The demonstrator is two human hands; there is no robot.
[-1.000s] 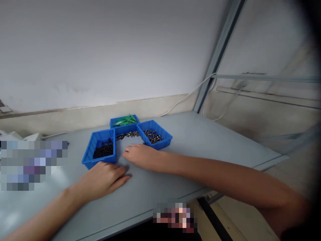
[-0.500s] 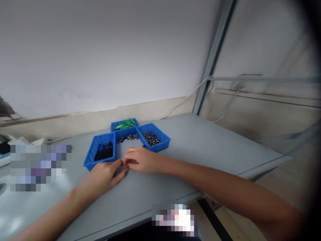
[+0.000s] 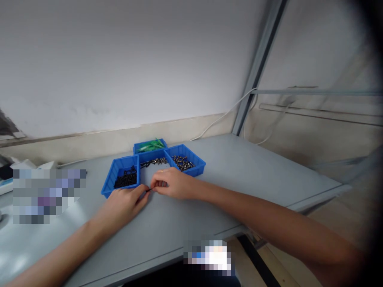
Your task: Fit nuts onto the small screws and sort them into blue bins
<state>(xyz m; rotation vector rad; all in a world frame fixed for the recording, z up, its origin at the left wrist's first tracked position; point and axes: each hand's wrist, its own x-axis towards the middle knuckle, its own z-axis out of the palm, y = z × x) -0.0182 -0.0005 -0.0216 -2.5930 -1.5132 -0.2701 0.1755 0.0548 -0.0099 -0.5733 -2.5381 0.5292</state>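
My left hand (image 3: 127, 201) and my right hand (image 3: 171, 183) meet fingertip to fingertip over the grey table, just in front of the blue bins. Between them is a small dark part (image 3: 149, 190), pinched by the fingers of both. A ring shows on a finger of my right hand. Black pieces (image 3: 125, 179) lie in the left blue bin (image 3: 108, 181), close to my left hand. Small metallic parts (image 3: 183, 162) fill part of the right blue bin (image 3: 200, 169), beyond my right hand.
Green pieces (image 3: 151, 146) sit in a rear blue bin (image 3: 136, 148). Dark and metallic parts (image 3: 155, 161) lie before it. A white cable (image 3: 215, 121) runs along the wall to a metal post (image 3: 251, 79). White objects (image 3: 32, 165) stand at the left of the table (image 3: 239, 179).
My fingertips have drawn slightly apart, and the small dark part now shows between them. The whole view has shifted a little.
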